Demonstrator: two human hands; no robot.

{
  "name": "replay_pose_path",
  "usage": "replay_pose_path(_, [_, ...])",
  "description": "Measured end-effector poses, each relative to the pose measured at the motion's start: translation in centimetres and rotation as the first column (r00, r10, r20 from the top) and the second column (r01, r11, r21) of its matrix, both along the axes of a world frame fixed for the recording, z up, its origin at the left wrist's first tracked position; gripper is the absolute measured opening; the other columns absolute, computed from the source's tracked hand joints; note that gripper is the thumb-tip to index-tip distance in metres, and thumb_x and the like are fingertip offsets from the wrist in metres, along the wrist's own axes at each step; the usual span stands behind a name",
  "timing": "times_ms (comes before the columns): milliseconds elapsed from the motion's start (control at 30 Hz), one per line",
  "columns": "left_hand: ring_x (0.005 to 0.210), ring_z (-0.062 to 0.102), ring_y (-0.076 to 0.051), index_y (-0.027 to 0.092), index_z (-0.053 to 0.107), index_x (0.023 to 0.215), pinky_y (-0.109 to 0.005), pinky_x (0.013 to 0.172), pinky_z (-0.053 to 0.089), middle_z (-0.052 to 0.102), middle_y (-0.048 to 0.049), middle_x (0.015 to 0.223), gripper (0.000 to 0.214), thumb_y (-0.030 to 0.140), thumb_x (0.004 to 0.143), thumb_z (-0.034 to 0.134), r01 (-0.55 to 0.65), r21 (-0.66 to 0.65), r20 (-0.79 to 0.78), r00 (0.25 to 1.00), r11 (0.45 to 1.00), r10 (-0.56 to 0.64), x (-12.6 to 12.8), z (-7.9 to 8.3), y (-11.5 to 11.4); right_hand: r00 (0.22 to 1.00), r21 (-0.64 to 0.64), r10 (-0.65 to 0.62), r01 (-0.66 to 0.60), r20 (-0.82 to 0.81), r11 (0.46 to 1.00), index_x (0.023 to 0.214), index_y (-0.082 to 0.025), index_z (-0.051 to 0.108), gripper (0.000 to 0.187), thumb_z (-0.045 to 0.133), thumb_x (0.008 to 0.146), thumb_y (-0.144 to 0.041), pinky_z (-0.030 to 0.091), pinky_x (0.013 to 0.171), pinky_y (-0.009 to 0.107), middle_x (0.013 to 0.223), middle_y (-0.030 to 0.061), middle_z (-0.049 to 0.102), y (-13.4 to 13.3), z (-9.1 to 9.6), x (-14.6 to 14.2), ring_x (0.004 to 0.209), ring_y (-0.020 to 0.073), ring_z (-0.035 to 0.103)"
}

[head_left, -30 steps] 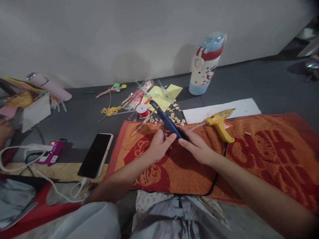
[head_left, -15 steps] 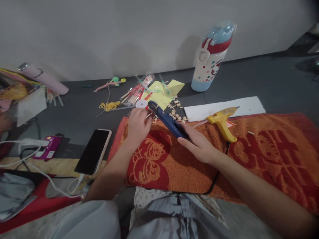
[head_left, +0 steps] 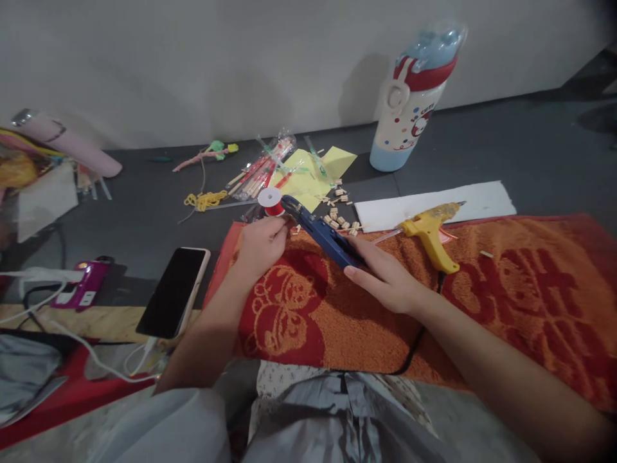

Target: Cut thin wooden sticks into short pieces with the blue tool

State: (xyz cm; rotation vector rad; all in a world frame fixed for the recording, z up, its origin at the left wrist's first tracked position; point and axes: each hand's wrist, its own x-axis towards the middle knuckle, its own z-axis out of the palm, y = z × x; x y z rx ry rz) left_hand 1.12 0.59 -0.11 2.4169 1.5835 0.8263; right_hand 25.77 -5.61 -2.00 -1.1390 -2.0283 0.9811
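My right hand (head_left: 385, 276) is closed round the handles of blue pliers (head_left: 318, 230), whose jaws point up and left over an orange and red towel (head_left: 506, 283). My left hand (head_left: 260, 243) rests on the towel's far left corner with its fingers curled, and what they hold is hidden. It lies just below a red thread spool (head_left: 271, 200) and close to the pliers' tip. Several small cut wooden pieces (head_left: 340, 215) lie scattered just beyond the pliers.
A yellow glue gun (head_left: 429, 233) lies on the towel beside a white strip (head_left: 434, 204). A bottle (head_left: 414, 96) stands by the wall. A phone (head_left: 173, 292), a purple gadget (head_left: 84, 290) with white cables, yellow paper (head_left: 313, 177), packed sticks (head_left: 260, 170) and yellow yarn (head_left: 205, 200) lie to the left.
My left hand left the pliers, reached out to the sticks by the spool, and drew back a little onto the towel corner. My right hand kept hold of the pliers.
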Motion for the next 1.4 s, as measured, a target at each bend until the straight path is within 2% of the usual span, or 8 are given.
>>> replay_pose_path(167, [0.052,0.049,-0.011,0.017,0.054,0.052,-0.024,0.053,0.033,0.056,-0.0014,0.053,0.031,0.025,0.081,0.051,0.001,-0.038,0.058,0.998,0.999,0.001,-0.1,0.2,0.2,0.999,-0.002,0.027,-0.027,-0.017,1.000,0.144,-0.021,0.037,0.060,0.043,0.093,-0.051,0.039,0.108,0.052,0.144,0.0124,0.050,0.1,0.0,0.1,0.131,0.0337,0.048])
replay_pose_path(367, [0.073,0.063,-0.017,0.016,0.071,0.081,-0.027,0.068,0.047,0.071,-0.0046,0.078,0.018,0.032,0.079,0.060,0.023,-0.163,0.313,0.949,0.986,0.030,-0.2,0.0,0.3,0.998,-0.012,0.053,-0.053,-0.042,0.999,0.146,-0.023,0.035,0.060,0.043,0.093,-0.051,0.040,0.108,0.051,0.144,0.0111,0.050,0.2,0.2,0.4,0.129,0.0328,0.049])
replay_pose_path(533, [0.091,0.066,-0.021,0.014,0.066,0.104,-0.032,0.081,0.053,0.070,-0.0100,0.101,0.046,0.046,0.071,0.072,0.237,-0.350,0.692,0.718,0.906,0.079,-0.1,-0.4,0.9,0.994,-0.039,0.061,-0.064,-0.090,0.997,0.146,-0.023,0.036,0.060,0.044,0.093,-0.050,0.040,0.108,0.049,0.146,0.0095,0.048,0.2,0.2,0.5,0.131,0.0318,0.048])
replay_pose_path(633, [0.096,0.066,-0.022,0.017,0.065,0.108,-0.035,0.084,0.054,0.069,-0.0101,0.107,0.053,0.044,0.065,0.079,0.360,-0.365,0.802,0.590,0.858,0.094,0.0,-0.4,1.1,0.991,-0.055,0.086,-0.092,-0.106,0.994,0.145,-0.024,0.037,0.059,0.044,0.093,-0.051,0.041,0.107,0.049,0.144,0.0086,0.051,0.2,0.1,0.5,0.129,0.0319,0.050])
replay_pose_path(733, [0.095,0.067,-0.022,0.018,0.067,0.102,-0.035,0.083,0.055,0.071,-0.0082,0.103,0.051,0.040,0.059,0.084,0.387,-0.372,0.835,0.536,0.844,0.123,-0.1,-0.3,1.2,0.989,-0.073,0.100,-0.108,-0.105,0.991,0.144,-0.025,0.040,0.059,0.042,0.093,-0.054,0.044,0.104,0.049,0.139,0.0088,0.056,0.2,0.0,0.5,0.125,0.0319,0.054])
replay_pose_path(1167, [0.074,0.068,-0.016,0.017,0.070,0.086,-0.028,0.070,0.057,0.072,-0.0024,0.082,0.044,0.033,0.048,0.087,0.349,-0.395,0.854,0.480,0.850,0.200,-0.3,-0.7,1.6,0.982,-0.064,0.172,-0.177,-0.076,0.982,0.145,-0.020,0.039,0.060,0.042,0.094,-0.052,0.046,0.102,0.048,0.138,0.0132,0.056,0.2,-0.2,0.8,0.124,0.0310,0.055])
replay_pose_path(1267, [0.062,0.065,-0.014,0.015,0.069,0.082,-0.026,0.061,0.055,0.070,-0.0024,0.072,0.038,0.038,0.055,0.084,0.315,-0.398,0.810,0.562,0.861,0.169,-0.1,-0.5,1.5,0.987,-0.011,0.147,-0.148,-0.073,0.989,0.146,-0.021,0.036,0.059,0.041,0.095,-0.050,0.045,0.104,0.048,0.143,0.0126,0.052,0.3,0.0,0.6,0.126,0.0305,0.053])
replay_pose_path(1400, [0.048,0.059,-0.011,0.014,0.065,0.067,-0.023,0.050,0.050,0.064,-0.0001,0.057,0.028,0.037,0.061,0.080,0.155,-0.368,0.712,0.681,0.917,0.171,0.4,-0.3,1.0,0.993,0.017,0.097,-0.096,-0.060,0.995,0.146,-0.021,0.034,0.060,0.043,0.094,-0.049,0.042,0.106,0.049,0.145,0.0129,0.049,0.4,0.2,0.5,0.129,0.0311,0.050])
